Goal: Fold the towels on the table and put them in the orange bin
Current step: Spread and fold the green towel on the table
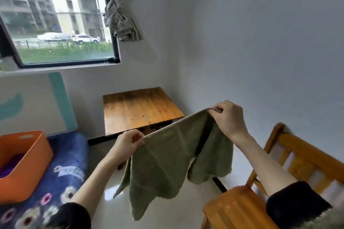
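Nearest to us are our two forearms in pushed-up dark sleeves, reaching forward over a pale floor. Our left hand pinches one upper corner of a green towel between thumb and curled fingers, and our right hand grips the other upper corner, held a little higher and farther out. The towel's top edge runs taut between the hands, slanting up toward the right, and the rest of the cloth hangs loose in the air in soft folds, clear of the floor and of the desk.

At lower right stands a wooden chair, its seat below our right forearm. At left lies a bed with a blue flowered cover, and on it sits the orange bin, open at the top, with something purple showing inside.

Beyond the towel stands the wooden desk in the corner of the room, its top bare where we can see it. Above and to the left is a dark-framed window with a knotted curtain beside it; outside we see grass, parked cars and apartment blocks.
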Demonstrator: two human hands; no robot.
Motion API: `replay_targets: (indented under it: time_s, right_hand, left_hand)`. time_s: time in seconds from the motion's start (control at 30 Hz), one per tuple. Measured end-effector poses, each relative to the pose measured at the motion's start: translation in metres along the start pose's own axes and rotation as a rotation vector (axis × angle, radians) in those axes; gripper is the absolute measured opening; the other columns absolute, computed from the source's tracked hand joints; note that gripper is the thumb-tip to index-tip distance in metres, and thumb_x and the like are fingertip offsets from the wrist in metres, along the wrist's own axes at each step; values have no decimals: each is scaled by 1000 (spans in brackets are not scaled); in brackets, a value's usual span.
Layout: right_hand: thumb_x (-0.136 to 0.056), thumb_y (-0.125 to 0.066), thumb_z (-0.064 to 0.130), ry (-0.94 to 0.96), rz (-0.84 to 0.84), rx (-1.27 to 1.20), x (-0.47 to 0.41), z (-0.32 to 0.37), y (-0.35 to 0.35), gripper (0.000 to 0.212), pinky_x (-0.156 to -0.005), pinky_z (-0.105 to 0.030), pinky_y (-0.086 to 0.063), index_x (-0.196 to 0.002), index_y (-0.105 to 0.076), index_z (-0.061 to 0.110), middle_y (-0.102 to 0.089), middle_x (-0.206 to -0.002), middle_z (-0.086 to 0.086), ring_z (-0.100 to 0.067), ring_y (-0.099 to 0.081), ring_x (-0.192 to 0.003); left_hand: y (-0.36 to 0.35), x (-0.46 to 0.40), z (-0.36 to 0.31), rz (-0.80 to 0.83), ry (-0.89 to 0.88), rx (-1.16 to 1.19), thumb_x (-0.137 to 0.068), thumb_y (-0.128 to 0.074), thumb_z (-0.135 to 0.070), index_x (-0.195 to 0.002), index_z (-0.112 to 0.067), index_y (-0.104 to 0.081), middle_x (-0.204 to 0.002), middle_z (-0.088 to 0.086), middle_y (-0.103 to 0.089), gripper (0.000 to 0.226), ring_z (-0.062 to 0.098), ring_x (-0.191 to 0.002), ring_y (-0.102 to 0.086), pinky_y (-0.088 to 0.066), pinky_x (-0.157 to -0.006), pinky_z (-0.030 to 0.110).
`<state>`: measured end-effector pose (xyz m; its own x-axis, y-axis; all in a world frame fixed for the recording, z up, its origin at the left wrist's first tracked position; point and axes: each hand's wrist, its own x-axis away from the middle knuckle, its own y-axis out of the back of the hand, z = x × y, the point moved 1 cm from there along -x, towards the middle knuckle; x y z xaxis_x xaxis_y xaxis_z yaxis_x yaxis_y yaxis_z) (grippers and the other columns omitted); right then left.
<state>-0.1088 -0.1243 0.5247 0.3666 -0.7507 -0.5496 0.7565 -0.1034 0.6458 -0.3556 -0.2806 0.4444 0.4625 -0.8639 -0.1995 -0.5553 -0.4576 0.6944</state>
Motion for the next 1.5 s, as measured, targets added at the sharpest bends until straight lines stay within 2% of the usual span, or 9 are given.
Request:
replay_targets:
  time_s: [0.17, 0.33, 0.5, 0.67, 0.77, 0.9, 1.07, 1.23, 1.5]
  right_hand:
    - [-82, -68, 34, -48, 31, -75, -51, 12, -76, 28, -61, -27, -38, -67, -59, 13, -63, -70, -4, -22, -55, -69]
    - [-82, -63, 51, -55, 135, -68, -110, 20, -164, 43, -59, -36, -44, -68, -58, 10, -62, -67, -6, -28, -56, -69]
    - [-90, -60, 29, 173, 171, -43, -170, 14, -237, 26, -59, -32, -39, -75, -62, 7, -62, -78, -9, -30, -58, -73]
    - [-93, -52, 9, 196, 221, -86, -231, 2, -302, 14, -60, -20, -29, -92, -64, 2, -57, -94, -12, -27, -56, -80]
    - [-92, -51, 6, 145, 226, -118, -266, -6, -335, 16, -66, -20, -31, -95, -66, 1, -57, -98, -15, -29, -56, -85]
    - [-90, -55, 7, 68, 211, -131, -312, -21, -377, 15, -73, -24, -36, -94, -69, 2, -59, -97, -17, -31, -57, -87]
    - [-89, -59, 11, 34, 180, -44, -361, -37, -434, 13, -67, -21, -32, -88, -67, 1, -60, -92, -17, -29, -55, -79]
    - [-91, -56, 20, -4, 194, 123, -413, -54, -504, 19, -66, -26, -34, -87, -62, 2, -59, -95, -18, -35, -56, -81]
    - [-92, -54, 25, -151, 280, 294, -459, -80, -598, 24, -69, -31, -41, -90, -62, 3, -59, -98, -19, -37, -58, -86]
  left_hand:
    - [34, -33, 55, -264, 109, -57, -83, -69, -22, -78, -15, -63, -75, 1, -63, 10, 16, -72, -56, -39, -64, 25]
    - [59, -85, 109, -424, 161, -168, -83, -61, 1, -83, -5, -64, -86, 7, -58, 6, 25, -81, -55, -38, -73, 28]
    - [67, -144, 148, -593, 218, -185, -87, -51, 4, -90, -4, -65, -93, 7, -51, 17, 23, -83, -54, -39, -80, 28]
    - [71, -207, 173, -719, 324, -194, -92, -51, -6, -99, -5, -64, -99, 18, -62, 15, 35, -92, -59, -40, -88, 37]
    - [74, -240, 198, -693, 436, -226, -93, -52, -20, -93, -8, -63, -86, 20, -68, 17, 38, -86, -61, -40, -86, 42]
    - [74, -285, 235, -595, 463, -103, -92, -55, -22, -87, -8, -62, -81, 11, -65, 17, 28, -79, -58, -38, -71, 30]
    - [68, -351, 285, -460, 448, -96, -90, -57, -11, -90, -8, -64, -81, 3, -63, 8, 19, -78, -55, -36, -72, 25]
    - [73, -429, 337, -356, 415, -109, -86, -65, -26, -82, -22, -65, -66, -10, -56, 5, 13, -65, -53, -42, -65, 28]
    - [62, -522, 404, -155, 447, -144, -83, -66, -37, -69, -38, -58, -72, -7, -61, 16, 18, -73, -58, -51, -69, 33]
